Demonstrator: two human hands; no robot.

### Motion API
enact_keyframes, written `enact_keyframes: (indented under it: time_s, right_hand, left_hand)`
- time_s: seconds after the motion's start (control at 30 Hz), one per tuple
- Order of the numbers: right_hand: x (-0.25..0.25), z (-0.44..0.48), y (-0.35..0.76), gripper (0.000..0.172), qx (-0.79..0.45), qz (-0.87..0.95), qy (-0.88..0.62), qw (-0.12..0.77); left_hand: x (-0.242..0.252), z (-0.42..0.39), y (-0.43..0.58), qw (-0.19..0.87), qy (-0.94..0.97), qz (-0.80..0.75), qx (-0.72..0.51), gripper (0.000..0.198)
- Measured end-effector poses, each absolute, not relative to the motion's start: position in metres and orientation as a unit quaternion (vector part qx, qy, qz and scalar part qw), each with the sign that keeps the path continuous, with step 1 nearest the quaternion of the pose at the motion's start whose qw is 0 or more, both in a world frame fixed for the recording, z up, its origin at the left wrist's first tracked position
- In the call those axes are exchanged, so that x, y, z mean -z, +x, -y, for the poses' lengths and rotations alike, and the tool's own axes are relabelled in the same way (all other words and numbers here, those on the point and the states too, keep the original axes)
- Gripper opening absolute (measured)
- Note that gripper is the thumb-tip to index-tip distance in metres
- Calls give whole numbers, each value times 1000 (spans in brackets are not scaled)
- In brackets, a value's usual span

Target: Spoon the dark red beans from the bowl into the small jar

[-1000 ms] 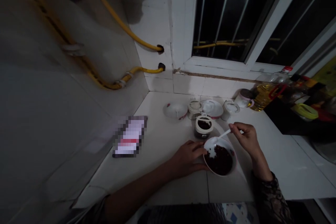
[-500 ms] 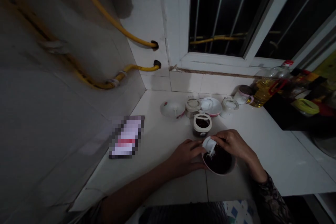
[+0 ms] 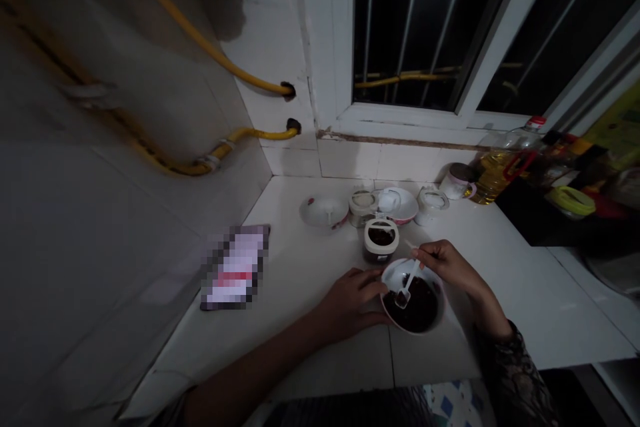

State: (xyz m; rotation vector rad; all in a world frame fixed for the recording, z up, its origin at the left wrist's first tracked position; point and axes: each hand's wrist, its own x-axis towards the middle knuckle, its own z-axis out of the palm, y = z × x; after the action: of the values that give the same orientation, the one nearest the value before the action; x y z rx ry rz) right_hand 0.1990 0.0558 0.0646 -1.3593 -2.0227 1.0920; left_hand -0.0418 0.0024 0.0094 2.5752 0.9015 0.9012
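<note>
A white bowl (image 3: 397, 270) stands on the counter with a dark brown mass in its bottom. My left hand (image 3: 353, 303) grips its left side, thumb low and fingers near the rim. Pinched in my right hand (image 3: 445, 263) is a small white spoon (image 3: 413, 275), slanting down into the bowl. Its scoop end, smeared with dark stuff, rests at the dark contents. Just behind the bowl sits a square jar (image 3: 381, 250) with a pale rim and dark contents.
Behind are a shallow dish (image 3: 320, 215), a lidded jar (image 3: 363, 211), another bowl (image 3: 407, 208), a clear jar (image 3: 431, 213) and a mug (image 3: 457, 185). An oil bottle (image 3: 490, 177) stands at the right. A blurred phone (image 3: 237, 270) lies left.
My right hand has drawn slightly back from over the bowl, and the spoon now shows along most of its length. The left hand keeps its hold. The view has shifted slightly.
</note>
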Motion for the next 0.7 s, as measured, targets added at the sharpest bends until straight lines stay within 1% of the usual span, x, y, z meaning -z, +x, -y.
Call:
enact_keyframes:
  time_s: [0.33,0.47,0.7]
  right_hand:
    - [-65,-60,199,51,-423,700,-516,255]
    - [-67,-60,198,53,-427,688,-525,263]
    - [-69,-76,193,58,-409,625,-562,355]
  left_hand:
    - [-9,-3,-41,134,888,-305,-316,44]
    - [-10,-2,-41,137,886,-305,-323,43]
    - [-11,-1,-40,140,881,-314,-326,43]
